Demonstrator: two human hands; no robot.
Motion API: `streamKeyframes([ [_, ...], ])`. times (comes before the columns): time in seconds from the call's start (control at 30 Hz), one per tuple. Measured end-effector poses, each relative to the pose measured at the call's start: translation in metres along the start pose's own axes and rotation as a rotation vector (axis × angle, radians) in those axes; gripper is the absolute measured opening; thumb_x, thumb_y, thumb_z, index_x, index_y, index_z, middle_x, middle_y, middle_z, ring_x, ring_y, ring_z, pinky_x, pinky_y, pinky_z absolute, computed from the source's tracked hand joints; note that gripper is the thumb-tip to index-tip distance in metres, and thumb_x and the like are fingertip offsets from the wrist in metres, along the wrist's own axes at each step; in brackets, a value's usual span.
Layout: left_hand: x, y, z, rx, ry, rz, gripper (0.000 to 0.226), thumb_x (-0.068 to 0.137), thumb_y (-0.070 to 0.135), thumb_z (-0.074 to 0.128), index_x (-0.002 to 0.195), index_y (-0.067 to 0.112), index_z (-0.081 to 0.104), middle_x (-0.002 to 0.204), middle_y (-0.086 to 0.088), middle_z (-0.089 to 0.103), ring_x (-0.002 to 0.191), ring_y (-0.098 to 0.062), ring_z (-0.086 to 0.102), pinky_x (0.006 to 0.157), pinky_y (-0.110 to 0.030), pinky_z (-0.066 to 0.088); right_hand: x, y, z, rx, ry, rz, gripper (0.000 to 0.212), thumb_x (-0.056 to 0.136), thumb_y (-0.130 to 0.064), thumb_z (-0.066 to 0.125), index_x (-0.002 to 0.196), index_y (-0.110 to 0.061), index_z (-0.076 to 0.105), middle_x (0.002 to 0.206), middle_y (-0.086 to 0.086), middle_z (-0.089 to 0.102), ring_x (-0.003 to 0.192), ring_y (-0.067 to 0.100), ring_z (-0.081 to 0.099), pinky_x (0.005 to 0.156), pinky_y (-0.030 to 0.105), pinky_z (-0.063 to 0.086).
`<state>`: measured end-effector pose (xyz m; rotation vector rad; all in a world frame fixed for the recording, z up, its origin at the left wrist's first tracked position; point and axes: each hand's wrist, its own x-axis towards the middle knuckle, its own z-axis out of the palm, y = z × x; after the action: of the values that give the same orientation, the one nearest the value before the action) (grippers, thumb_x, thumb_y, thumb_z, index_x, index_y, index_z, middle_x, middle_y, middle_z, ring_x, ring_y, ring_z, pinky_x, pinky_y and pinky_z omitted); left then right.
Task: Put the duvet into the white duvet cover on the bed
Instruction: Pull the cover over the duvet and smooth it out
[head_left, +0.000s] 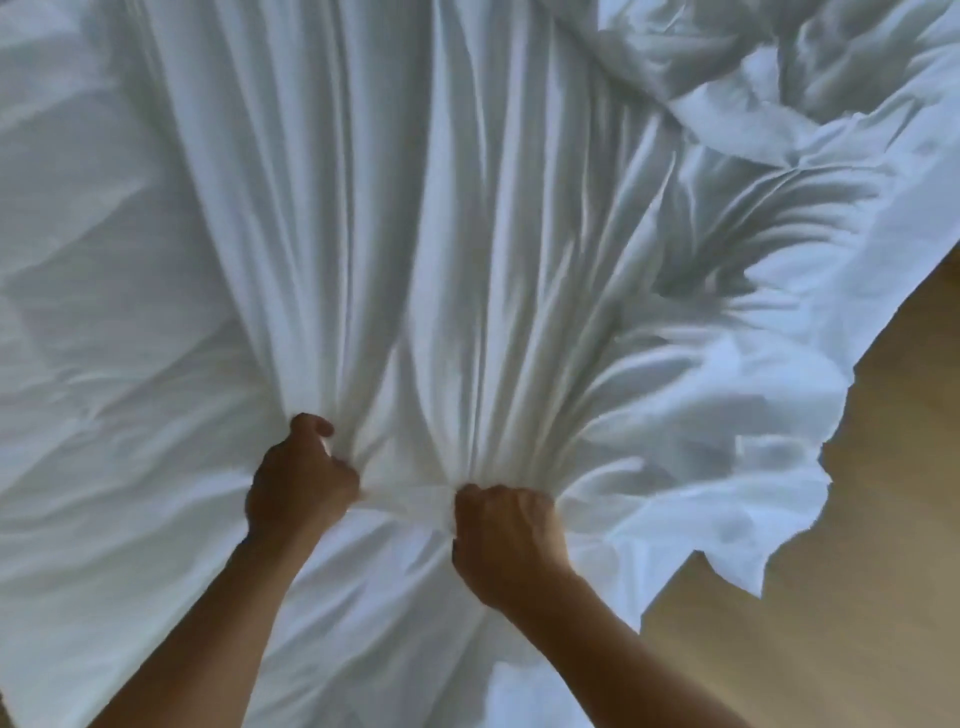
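Both hands are fisted on cloth. The left hand (301, 483) has its fingers (340, 470) curled tight round a bunch of the white duvet cover (467, 208). The right hand (504, 540) grips the same way just beside it, with a short band of gathered cloth between the two fists. Long taut folds run straight away from the fingers, up the bed. Looser crumpled cloth lies beyond and to the right of the right fingers (485, 501), its ragged edge hanging over the wooden floor (831, 571).

A puffier white stretch (104, 312) lies left of the left fingers. It may be the duvet under or inside the cover, but I cannot tell: everything is white and no seam or opening shows.

Step, as I judge it: hauling the cover toward the body to work it along the duvet.

To do it well:
- Pull with both fists evenly so the folds stay parallel, not skewed to one side.
- Regrip hand over hand, each new hold farther out from the fingers, instead of one long yank.
- Pinch the cover layer only; grabbing the filling too would drag the whole pile.
- Watch the slack right of the right fingers, since it could slide off to the floor.
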<state>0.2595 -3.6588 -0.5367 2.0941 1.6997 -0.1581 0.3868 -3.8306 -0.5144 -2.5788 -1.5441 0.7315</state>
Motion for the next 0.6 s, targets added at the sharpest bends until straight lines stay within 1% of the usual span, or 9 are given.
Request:
streamKeyframes([
  [0.03,-0.006,-0.019,-0.001,0.014,-0.019,-0.026,0.039,0.082,0.019,0.061,0.116,0.029,0.047,0.094,-0.007,0.065,0.089,-0.035,0.061,0.073,-0.036,0.045,-0.013,-0.01,0.008,0.02,0.013,-0.058,0.032,0.051,-0.02,0.077,0.06,-0.024,0.047,0.047,-0.001,0.056,0.04,0.02,0.058,0.046,0.024,0.031],
  [0.07,-0.014,-0.031,0.001,0.014,-0.051,-0.027,0.038,0.083,0.022,0.062,0.114,0.031,0.043,0.087,-0.005,0.063,0.082,-0.033,0.059,0.071,-0.036,0.044,-0.021,-0.013,0.01,0.038,0.066,-0.054,0.031,0.047,-0.018,0.075,0.058,-0.023,0.046,0.046,-0.001,0.055,0.04,0.022,0.057,0.046,0.024,0.034],
  [0.13,-0.028,-0.042,0.016,-0.104,-0.145,-0.006,0.038,0.088,0.029,0.065,0.118,0.028,0.041,0.09,-0.01,0.064,0.081,-0.034,0.058,0.07,-0.038,0.042,-0.019,0.005,0.016,0.003,0.265,-0.025,0.016,0.054,-0.011,0.07,0.065,-0.017,0.061,0.062,0.007,0.061,0.06,0.03,0.061,0.063,0.034,0.047],
  [0.23,-0.029,-0.035,0.03,-0.376,-0.247,-0.041,0.04,0.087,0.04,0.069,0.116,0.028,0.046,0.111,-0.013,0.063,0.103,-0.037,0.061,0.078,-0.038,0.04,-0.008,0.065,0.014,-0.132,0.572,0.275,0.027,0.063,-0.008,0.072,0.089,-0.01,0.069,0.095,0.018,0.063,0.087,0.038,0.057,0.083,0.046,0.041],
  [0.3,-0.034,-0.026,0.042,-0.491,-0.33,-0.05,0.049,0.068,0.069,0.069,0.102,0.038,0.05,0.112,-0.01,0.061,0.105,-0.034,0.061,0.085,-0.04,0.046,-0.01,0.104,0.014,-0.105,0.664,0.456,0.038,0.064,-0.014,0.069,0.102,-0.011,0.067,0.108,0.019,0.06,0.096,0.04,0.054,0.086,0.046,0.034],
  [0.33,-0.042,-0.024,0.051,-0.457,-0.377,0.001,0.059,0.058,0.081,0.064,0.102,0.043,0.05,0.113,-0.01,0.06,0.104,-0.033,0.061,0.09,-0.042,0.049,-0.015,0.115,0.017,-0.04,0.699,0.546,0.039,0.066,-0.016,0.066,0.105,-0.012,0.065,0.111,0.018,0.058,0.098,0.04,0.053,0.086,0.046,0.033],
  [0.4,-0.057,-0.022,0.067,-0.218,-0.385,0.137,0.082,0.048,0.093,0.061,0.116,0.053,0.04,0.12,-0.005,0.054,0.11,-0.027,0.058,0.1,-0.044,0.047,-0.025,0.119,0.034,0.116,0.744,0.704,0.032,0.073,-0.016,0.058,0.104,-0.012,0.062,0.111,0.015,0.057,0.102,0.039,0.052,0.088,0.046,0.033],
  [0.47,-0.056,-0.016,0.077,-0.026,-0.325,0.194,0.107,0.044,0.094,0.066,0.133,0.048,0.029,0.131,-0.005,0.048,0.123,-0.03,0.052,0.105,-0.047,0.042,-0.034,0.109,0.058,0.253,0.732,0.798,0.028,0.077,-0.017,0.047,0.101,-0.012,0.059,0.108,0.012,0.059,0.103,0.038,0.052,0.085,0.046,0.037],
  [0.6,-0.031,-0.01,0.087,0.017,-0.345,0.197,0.125,0.039,0.087,0.077,0.14,0.035,0.025,0.142,-0.013,0.04,0.13,-0.036,0.045,0.109,-0.052,0.039,-0.041,0.097,0.091,0.383,0.726,0.839,0.041,0.077,-0.025,0.026,0.095,-0.013,0.061,0.099,0.012,0.064,0.095,0.038,0.057,0.071,0.041,0.041],
])
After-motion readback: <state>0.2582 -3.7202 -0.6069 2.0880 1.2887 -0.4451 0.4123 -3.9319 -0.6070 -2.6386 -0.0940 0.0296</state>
